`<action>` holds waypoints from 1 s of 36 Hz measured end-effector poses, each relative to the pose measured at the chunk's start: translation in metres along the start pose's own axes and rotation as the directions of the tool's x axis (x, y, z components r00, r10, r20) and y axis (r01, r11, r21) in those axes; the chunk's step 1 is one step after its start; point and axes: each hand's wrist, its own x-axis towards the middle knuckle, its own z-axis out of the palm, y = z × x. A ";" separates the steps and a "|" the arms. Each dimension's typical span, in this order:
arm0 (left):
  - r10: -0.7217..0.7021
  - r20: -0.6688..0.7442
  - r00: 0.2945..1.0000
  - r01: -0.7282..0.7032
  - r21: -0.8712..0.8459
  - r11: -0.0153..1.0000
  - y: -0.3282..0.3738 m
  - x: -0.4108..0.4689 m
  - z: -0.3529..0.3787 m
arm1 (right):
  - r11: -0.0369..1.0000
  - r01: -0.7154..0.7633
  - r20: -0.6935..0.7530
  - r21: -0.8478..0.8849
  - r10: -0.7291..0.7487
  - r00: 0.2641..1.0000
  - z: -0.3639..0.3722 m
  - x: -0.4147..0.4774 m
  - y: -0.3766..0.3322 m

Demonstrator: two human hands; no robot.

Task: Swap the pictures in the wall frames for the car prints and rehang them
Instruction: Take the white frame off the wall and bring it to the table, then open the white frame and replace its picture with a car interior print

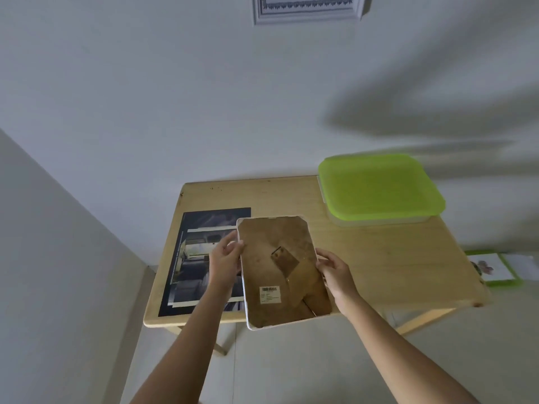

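The wooden counter [379, 258] carries a green-lidded container [379, 188] at its far right and a stack of car prints [198, 258] lying flat at its left, the top one showing a vehicle interior. Above the near edge of the counter a white picture frame [281, 269] is held back-side up, its brown backing board and folded easel stand facing the camera. The left hand [224, 260] clamps the frame's left edge and the right hand [335, 272] clamps its right edge, fingers wrapped under. Judged from its build, the frame is light and rigid, but any glazing would be fragile and slippery, so the side rails are the sound place to hold. The frame's front, its present picture and the backing tabs cannot be made out. A second white frame [306, 10] on the wall is cut off at the top; papers [495, 268] beyond the counter's right end are blurred.
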 end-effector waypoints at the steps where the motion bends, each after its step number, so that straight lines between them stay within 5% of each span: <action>1: -0.010 -0.035 0.999 0.011 0.028 1.000 -0.006 0.004 0.005 | 1.000 0.012 -0.018 -0.014 -0.012 1.000 -0.003 0.002 0.001; 26: -0.042 -0.090 0.995 0.072 0.364 0.929 -0.073 0.046 0.068 | 0.884 0.075 -0.197 -0.461 -0.185 0.963 -0.038 0.038 0.028; 36: -0.008 -0.169 0.986 0.077 0.408 0.910 -0.079 0.043 0.076 | 0.848 0.124 -0.211 -0.515 -0.266 0.941 -0.038 0.036 0.036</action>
